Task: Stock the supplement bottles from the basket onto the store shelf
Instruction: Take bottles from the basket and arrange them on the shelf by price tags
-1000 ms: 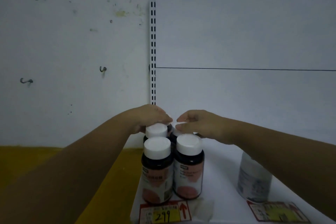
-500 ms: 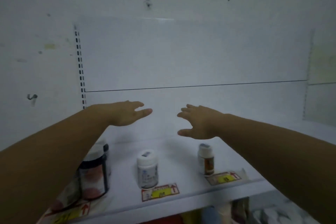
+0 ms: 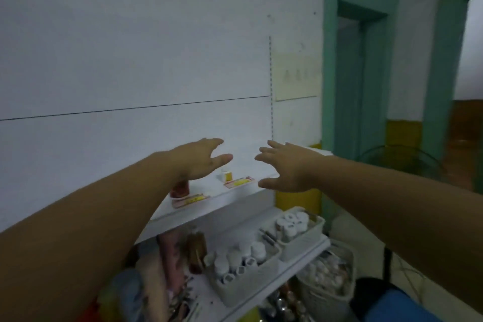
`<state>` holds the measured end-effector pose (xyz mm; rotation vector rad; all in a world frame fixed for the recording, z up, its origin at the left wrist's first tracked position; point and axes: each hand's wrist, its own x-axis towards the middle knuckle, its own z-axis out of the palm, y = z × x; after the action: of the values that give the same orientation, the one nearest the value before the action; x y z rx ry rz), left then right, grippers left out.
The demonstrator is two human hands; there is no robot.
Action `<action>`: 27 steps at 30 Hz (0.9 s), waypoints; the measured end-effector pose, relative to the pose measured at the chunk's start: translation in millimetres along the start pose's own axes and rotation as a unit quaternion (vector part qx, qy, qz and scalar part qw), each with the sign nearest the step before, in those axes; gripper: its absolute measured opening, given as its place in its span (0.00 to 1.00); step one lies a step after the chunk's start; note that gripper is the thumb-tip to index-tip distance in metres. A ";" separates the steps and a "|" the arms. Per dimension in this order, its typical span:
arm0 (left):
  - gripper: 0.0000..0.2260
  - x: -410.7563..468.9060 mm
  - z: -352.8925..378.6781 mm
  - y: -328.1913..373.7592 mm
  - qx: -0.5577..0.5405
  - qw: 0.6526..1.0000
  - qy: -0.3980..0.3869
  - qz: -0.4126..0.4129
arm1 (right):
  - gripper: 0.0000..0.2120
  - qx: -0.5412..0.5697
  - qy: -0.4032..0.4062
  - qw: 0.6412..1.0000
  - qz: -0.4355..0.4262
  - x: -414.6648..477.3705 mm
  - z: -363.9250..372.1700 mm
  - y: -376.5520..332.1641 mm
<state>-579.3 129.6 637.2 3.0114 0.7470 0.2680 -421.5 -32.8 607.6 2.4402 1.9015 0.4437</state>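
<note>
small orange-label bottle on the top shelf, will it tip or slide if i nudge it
Probably light: the small orange-label bottle is narrower than the price tag before it. It stands upright and alone, so a nudge likely slides or tips it. It sits near the shelf front edge, so it could fall off.

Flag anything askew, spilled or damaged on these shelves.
Nothing stands out. The small bottle and the part-hidden red bottle stand upright on the top shelf, and no spill shows. The contents of the white baskets below are too blurred to judge.
</note>
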 end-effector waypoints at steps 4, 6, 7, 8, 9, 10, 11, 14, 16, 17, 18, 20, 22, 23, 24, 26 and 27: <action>0.30 46.4 41.0 79.7 -0.031 0.995 -0.036 0.084 | 0.33 0.028 -0.054 0.994 0.085 -51.9 34.3 63.1; 0.30 64.6 71.3 108.9 -0.055 0.989 -0.083 0.111 | 0.33 0.043 -0.100 0.986 0.128 -70.4 56.3 89.4; 0.30 72.7 90.1 119.4 -0.056 0.984 -0.114 0.127 | 0.33 0.048 -0.122 0.981 0.145 -77.1 68.1 100.7; 0.31 80.5 110.6 126.3 -0.052 0.978 -0.143 0.141 | 0.33 0.051 -0.140 0.976 0.157 -81.0 80.8 111.4; 0.31 88.5 131.1 129.5 -0.048 0.974 -0.163 0.150 | 0.33 0.051 -0.155 0.973 0.165 -82.7 94.3 120.8; 0.30 97.1 150.6 129.3 -0.048 0.971 -0.175 0.153 | 0.32 0.050 -0.166 0.970 0.169 -81.8 108.1 129.8; 0.30 107.0 168.3 126.1 -0.056 0.970 -0.183 0.149 | 0.32 0.050 -0.176 0.968 0.172 -78.1 121.7 137.9; 0.28 141.7 211.3 105.1 -0.079 0.970 -0.197 0.117 | 0.31 0.056 -0.190 0.964 0.177 -53.8 159.8 156.8; 0.26 163.0 231.1 91.0 -0.097 0.967 -0.217 0.096 | 0.31 0.073 -0.192 0.963 0.175 -33.9 182.4 165.7; 0.24 173.1 239.0 85.1 -0.112 0.964 -0.225 0.089 | 0.31 0.084 -0.193 0.962 0.174 -24.3 193.3 169.8; 0.22 182.5 246.0 80.5 -0.123 0.962 -0.230 0.086 | 0.31 0.096 -0.196 0.961 0.171 -15.2 204.5 173.8; 0.18 201.1 260.1 73.7 -0.132 0.959 -0.238 0.077 | 0.32 0.120 -0.194 0.960 0.165 1.9 227.0 183.0; 0.16 217.4 279.9 68.6 -0.152 0.957 -0.241 0.054 | 0.30 0.141 -0.189 0.957 0.166 17.4 249.8 193.2; 0.15 224.0 291.9 67.5 -0.158 0.956 -0.244 0.044 | 0.28 0.150 -0.187 0.956 0.167 24.0 261.3 197.5; 0.16 230.8 304.8 67.0 -0.162 0.954 -0.248 0.039 | 0.27 0.159 -0.184 0.956 0.163 30.3 273.2 201.9; 0.19 240.2 328.6 68.7 -0.169 0.955 -0.241 0.029 | 0.26 0.170 -0.180 0.958 0.142 42.6 298.1 210.3; 0.20 245.1 338.7 69.9 -0.177 0.956 -0.234 0.019 | 0.25 0.180 -0.178 0.958 0.133 49.4 310.7 215.1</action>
<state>-275.2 187.1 347.6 2.5914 0.5278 -0.2772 -134.8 8.2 359.9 2.7656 1.6259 -0.3607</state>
